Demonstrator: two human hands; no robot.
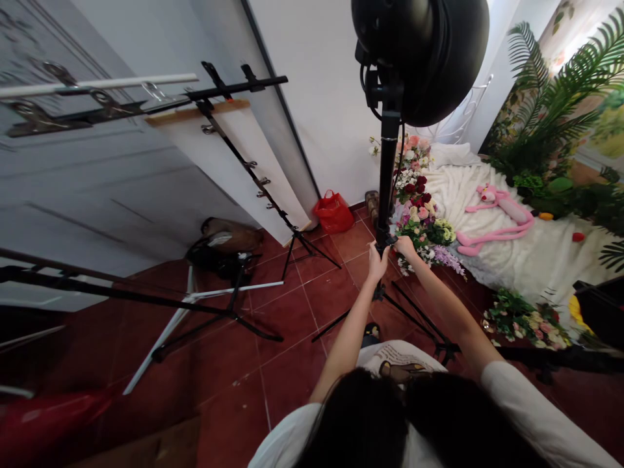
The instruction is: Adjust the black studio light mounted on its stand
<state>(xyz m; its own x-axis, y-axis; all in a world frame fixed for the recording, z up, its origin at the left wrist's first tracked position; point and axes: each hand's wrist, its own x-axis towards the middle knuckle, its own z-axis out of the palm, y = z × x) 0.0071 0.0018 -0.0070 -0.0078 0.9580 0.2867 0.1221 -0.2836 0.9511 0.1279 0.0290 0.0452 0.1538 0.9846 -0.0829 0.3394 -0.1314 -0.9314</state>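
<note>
A black light stand [387,156] rises upright in front of me, with a large black lamp head [433,58] at its top. My left hand [377,261] is closed round the pole at a joint low on the stand. On the joint's right side, my right hand [403,246] has its fingers closed at a small black knob or clamp. The stand's tripod legs spread on the floor below my hands. Parts of my fingers are hidden behind the pole and the joint.
Left are a clamp-hung white board [263,162], white and black stand legs [180,318] and a dark bag [229,237]. A red plastic bag [334,213] sits by the wall. Right are flowers [419,211], a pink plush toy [507,211] on white fur [560,260], and palm leaves [550,91].
</note>
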